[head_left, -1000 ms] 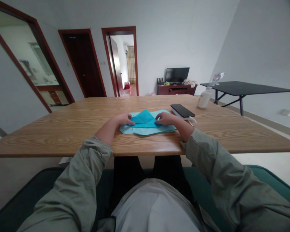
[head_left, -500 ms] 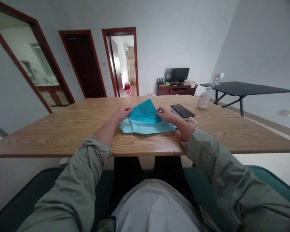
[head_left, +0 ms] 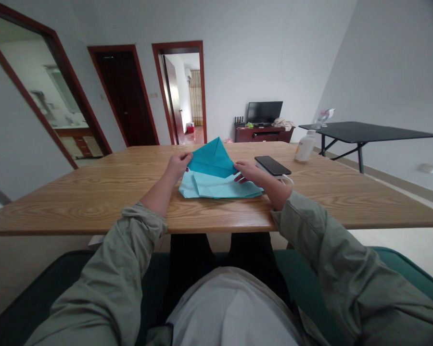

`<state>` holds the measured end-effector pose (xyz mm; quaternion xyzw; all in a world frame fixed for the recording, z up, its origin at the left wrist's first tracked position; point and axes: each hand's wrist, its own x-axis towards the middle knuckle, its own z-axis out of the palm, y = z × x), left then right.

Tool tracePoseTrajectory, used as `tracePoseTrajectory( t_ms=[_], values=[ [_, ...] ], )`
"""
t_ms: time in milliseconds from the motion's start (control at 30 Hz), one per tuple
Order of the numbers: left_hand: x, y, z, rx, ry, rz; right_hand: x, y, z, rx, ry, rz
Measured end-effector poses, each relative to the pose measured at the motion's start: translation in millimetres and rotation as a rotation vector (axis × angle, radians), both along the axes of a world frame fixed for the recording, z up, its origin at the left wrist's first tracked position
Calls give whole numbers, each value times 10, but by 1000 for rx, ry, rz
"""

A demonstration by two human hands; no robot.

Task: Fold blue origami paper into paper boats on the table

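Note:
A folded sheet of blue paper lies on the wooden table in front of me. Its darker triangular flap stands raised, pointing up. My left hand pinches the flap's left corner. My right hand pinches its right corner, fingers closed on the paper. The paler lower part of the sheet rests flat on the table between my forearms.
A black phone on a white power bank lies just right of my right hand. A white bottle stands further right. A black table and a TV stand are beyond; doorways at back left.
The dark triangular flap, lying low on the sheet a second ago, has been lifted up and away from me by both hands, which moved slightly farther across the table.

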<state>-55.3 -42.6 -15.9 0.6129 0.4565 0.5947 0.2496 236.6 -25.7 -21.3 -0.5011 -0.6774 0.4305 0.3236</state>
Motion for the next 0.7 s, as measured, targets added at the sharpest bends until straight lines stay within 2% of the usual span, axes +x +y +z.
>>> tracePoseTrajectory(
  t_ms=[100,267,333,567,700],
  values=[
    [-9,10,-11,13,105,42,-26,-20,23,22,140,26],
    [-21,-10,-17,96,399,169,-33,-63,87,219,210,-108],
    [-21,-21,-14,110,459,197,-24,-73,99,287,203,-154],
    [-23,-53,-15,82,463,204,-2,-61,97,458,249,-173],
    [25,-25,-63,8,382,200,-15,-111,120,574,171,-216]
  ],
)
